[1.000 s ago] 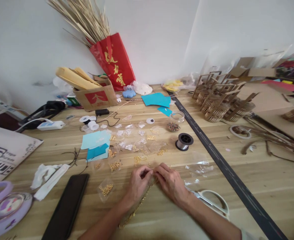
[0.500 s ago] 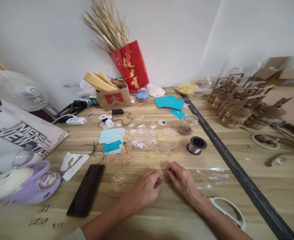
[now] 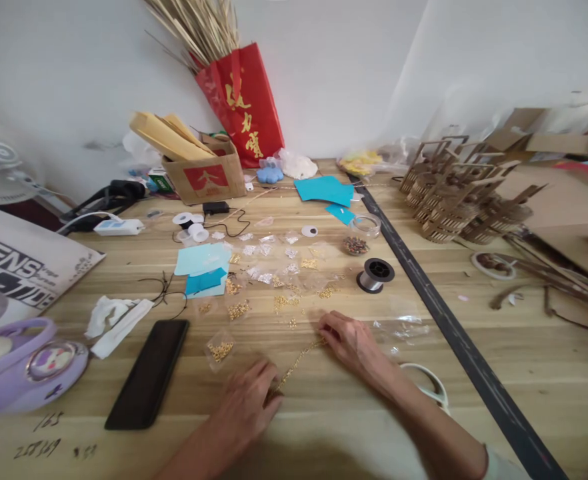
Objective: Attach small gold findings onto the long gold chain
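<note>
A thin gold bead chain [image 3: 300, 359] stretches across the wooden tabletop between my two hands. My right hand [image 3: 345, 339] pinches its far end between thumb and fingertips. At the near end, my left hand [image 3: 251, 393] has its fingers curled round the chain, partly blurred. Just beyond the hands lie a few loose gold beads [image 3: 293, 323] and a larger spread of gold beads [image 3: 287, 302]. A small clear bag of gold beads [image 3: 221, 348] sits to the left of my left hand.
A black phone [image 3: 147, 373] and a purple container [image 3: 29, 367] are on the left. A wire spool [image 3: 377, 275], a jar of dark beads [image 3: 357, 245] and a white tape roll [image 3: 427, 383] stand on the right. Woven wooden baskets [image 3: 454, 200] crowd the back right.
My hands have moved apart, the left one toward the lower left, and the gold chain now shows stretched between them. The whole view has shifted to the right.
</note>
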A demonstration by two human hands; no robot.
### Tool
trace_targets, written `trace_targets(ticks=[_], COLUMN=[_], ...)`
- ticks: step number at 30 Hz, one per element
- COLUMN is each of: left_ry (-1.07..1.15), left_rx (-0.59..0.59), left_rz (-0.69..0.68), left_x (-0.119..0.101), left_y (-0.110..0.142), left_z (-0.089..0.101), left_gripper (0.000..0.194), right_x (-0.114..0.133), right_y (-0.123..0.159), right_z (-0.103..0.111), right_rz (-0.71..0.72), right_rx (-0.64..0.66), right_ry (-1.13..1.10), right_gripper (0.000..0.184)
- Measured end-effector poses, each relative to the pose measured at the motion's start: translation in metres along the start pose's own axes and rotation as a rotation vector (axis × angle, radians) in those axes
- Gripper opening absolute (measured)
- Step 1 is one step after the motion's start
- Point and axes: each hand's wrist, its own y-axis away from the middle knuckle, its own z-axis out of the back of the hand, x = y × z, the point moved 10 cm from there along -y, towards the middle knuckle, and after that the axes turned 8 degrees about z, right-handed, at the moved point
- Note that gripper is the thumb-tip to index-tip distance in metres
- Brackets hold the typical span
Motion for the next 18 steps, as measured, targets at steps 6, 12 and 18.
trace_targets(ticks=[6,12,18], left_ry=[-0.1,-0.108,0.083], left_rx=[0.017,0.029,0.082], left_rz=[-0.042,-0.104,-0.129], left_x=[0.0,-0.005,-0.011], left_y=[0.008,0.01,0.01], left_z=[-0.008,-0.013,-0.014], left_gripper=[0.016,0.019,0.021], right_x=[0.004,0.004,0.005], right_y=[0.001,0.0,-0.005], right_z=[-0.007,-0.009,-0.008], right_rz=[-0.014,-0.002,0.026], right_rx=[0.111,0.12,0.085], right_ry=[0.085,0.166,0.206], right_gripper=[0.016,0.015,0.015])
